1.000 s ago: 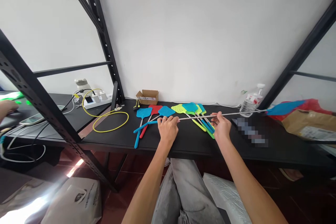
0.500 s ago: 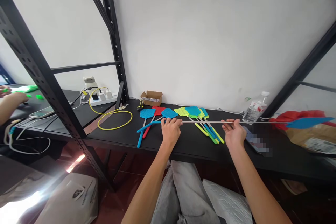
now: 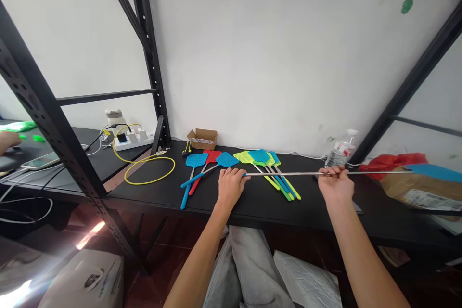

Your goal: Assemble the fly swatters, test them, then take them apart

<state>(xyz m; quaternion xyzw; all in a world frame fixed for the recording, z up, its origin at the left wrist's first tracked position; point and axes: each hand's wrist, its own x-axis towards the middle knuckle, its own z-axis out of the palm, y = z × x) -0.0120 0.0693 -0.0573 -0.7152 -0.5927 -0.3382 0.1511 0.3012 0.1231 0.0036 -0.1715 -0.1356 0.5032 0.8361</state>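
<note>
My left hand (image 3: 232,185) is closed around the blue handle of a long fly swatter, over the dark table. My right hand (image 3: 336,186), palm up with fingers curled, grips the thin metal shaft (image 3: 285,173) further right. The shaft runs nearly level, ending at a blue paddle (image 3: 438,172) at the right edge of the view. Left of my left hand lie a blue swatter (image 3: 197,159), a red swatter (image 3: 212,156) and another blue swatter (image 3: 226,159), partly crossing. Between my hands is a fanned pile of several yellow-green and blue swatters (image 3: 288,188).
A small cardboard box (image 3: 202,140) stands by the wall. A water bottle (image 3: 340,150), red plastic (image 3: 390,163) and a brown package (image 3: 404,191) are at right. A yellow cable (image 3: 149,183) loops at left, near a power strip (image 3: 135,143). Another person's hand (image 3: 9,142) shows far left.
My right hand has moved right along the shaft, away from my left hand, and now covers most of the phone. The view has shifted slightly, and the blue paddle sits further right.
</note>
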